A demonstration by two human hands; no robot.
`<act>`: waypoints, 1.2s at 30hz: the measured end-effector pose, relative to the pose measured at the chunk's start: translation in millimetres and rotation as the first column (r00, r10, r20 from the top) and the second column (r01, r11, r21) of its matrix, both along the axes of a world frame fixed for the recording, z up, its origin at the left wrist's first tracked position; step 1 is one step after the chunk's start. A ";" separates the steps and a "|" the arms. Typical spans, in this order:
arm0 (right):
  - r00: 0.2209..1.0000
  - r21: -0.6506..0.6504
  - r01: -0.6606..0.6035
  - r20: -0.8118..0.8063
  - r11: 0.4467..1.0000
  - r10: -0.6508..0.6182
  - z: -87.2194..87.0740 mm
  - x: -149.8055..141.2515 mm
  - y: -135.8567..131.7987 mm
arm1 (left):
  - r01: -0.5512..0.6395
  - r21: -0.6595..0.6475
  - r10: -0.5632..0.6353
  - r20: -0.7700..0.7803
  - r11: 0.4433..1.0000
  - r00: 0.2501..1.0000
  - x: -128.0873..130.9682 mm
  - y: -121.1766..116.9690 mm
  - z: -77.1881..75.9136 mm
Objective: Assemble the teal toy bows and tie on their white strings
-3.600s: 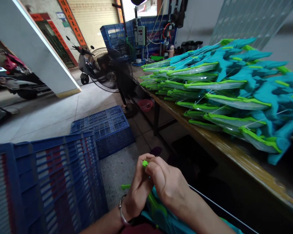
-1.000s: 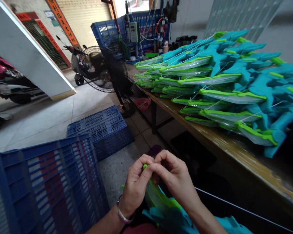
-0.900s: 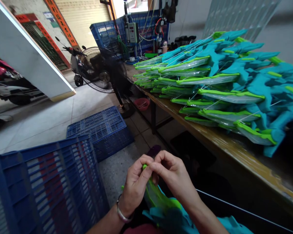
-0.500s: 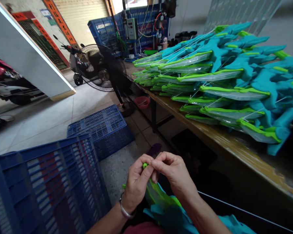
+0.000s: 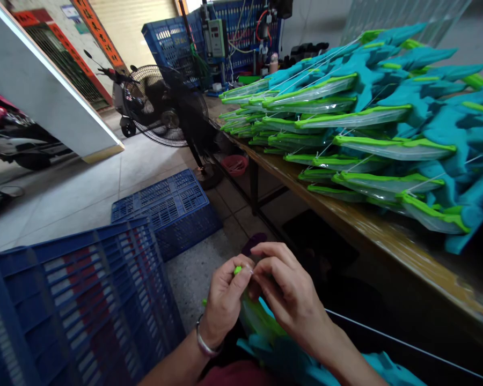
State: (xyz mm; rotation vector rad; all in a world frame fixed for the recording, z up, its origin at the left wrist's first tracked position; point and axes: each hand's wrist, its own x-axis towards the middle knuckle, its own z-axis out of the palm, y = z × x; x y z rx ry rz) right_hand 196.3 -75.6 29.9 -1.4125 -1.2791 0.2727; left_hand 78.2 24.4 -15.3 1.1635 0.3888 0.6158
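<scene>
My left hand (image 5: 224,300), with a metal bangle at the wrist, pinches the bright green tip (image 5: 238,270) of a teal and green kite piece (image 5: 265,332) that lies over my lap. My right hand (image 5: 288,294) is closed against the same green tip from the right, fingers curled; its fingertips meet the left thumb. A thin white string (image 5: 406,346) runs off to the right from under my right wrist.
A long wooden bench (image 5: 370,236) on the right carries a big stack of teal and green kites (image 5: 366,123). A blue crate (image 5: 76,305) stands close at my left, another blue crate (image 5: 167,206) lies on the floor ahead. A floor fan (image 5: 161,107) and scooter stand beyond.
Both hands have stayed joined on the green tip, working it with small finger shifts. The right fingers have opened out slightly over the tip. My view tilted a little.
</scene>
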 end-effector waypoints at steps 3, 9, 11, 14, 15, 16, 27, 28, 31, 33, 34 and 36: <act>0.989 0.036 -0.105 0.106 0.994 0.100 1.1 4.2 1.2 | 0.012 -0.014 -0.012 -0.015 1.000 1.000 -0.9 1.5 -1.1; 0.971 -0.023 -0.026 0.237 0.999 0.031 2.3 0.5 2.0 | -0.086 0.062 0.091 -0.069 0.994 0.993 2.5 -3.6 1.7; 0.983 -0.059 0.033 0.181 0.998 -0.022 5.1 -3.2 1.3 | -0.124 0.112 0.134 -0.080 0.986 0.988 3.5 -5.3 3.6; 0.997 -0.190 0.063 -0.028 0.980 -0.069 10.5 -5.4 -0.1 | -0.135 0.159 0.150 -0.083 0.978 0.985 3.1 -6.1 4.5; 0.991 -0.226 0.046 -0.114 0.973 -0.073 11.6 -5.1 -0.4 | -0.120 0.155 0.133 -0.075 0.981 0.988 2.6 -6.1 4.1; 0.980 -0.245 0.025 -0.186 0.969 -0.072 12.1 -4.4 -0.6 | -0.096 0.138 0.105 -0.061 0.986 0.993 2.2 -5.9 3.5; 0.937 0.036 0.178 0.300 0.983 -0.180 -4.6 -14.1 1.4 | -0.045 0.085 0.046 -0.012 0.995 0.999 1.4 -2.0 -0.4; 0.927 0.029 0.182 0.330 0.983 -0.181 -4.7 -15.1 1.3 | -0.052 0.088 0.054 -0.020 0.995 0.998 1.5 -2.1 -0.3; 0.867 -0.007 0.221 0.460 0.975 -0.193 -5.6 -17.7 1.7 | -0.074 0.086 0.078 -0.042 0.994 0.996 2.2 -2.4 0.6; 0.798 -0.008 0.274 0.560 0.962 -0.223 -8.0 -19.7 2.9 | -0.085 0.081 0.090 -0.059 0.993 0.994 2.9 -2.5 1.1; 0.767 -0.004 0.299 0.596 0.954 -0.238 -9.6 -20.7 3.7 | -0.088 0.075 0.093 -0.069 0.993 0.993 3.1 -2.5 1.3; 0.733 0.015 0.326 0.628 0.945 -0.263 -12.6 -22.1 5.4 | -0.085 0.055 0.089 -0.081 0.995 0.993 3.1 -2.5 1.0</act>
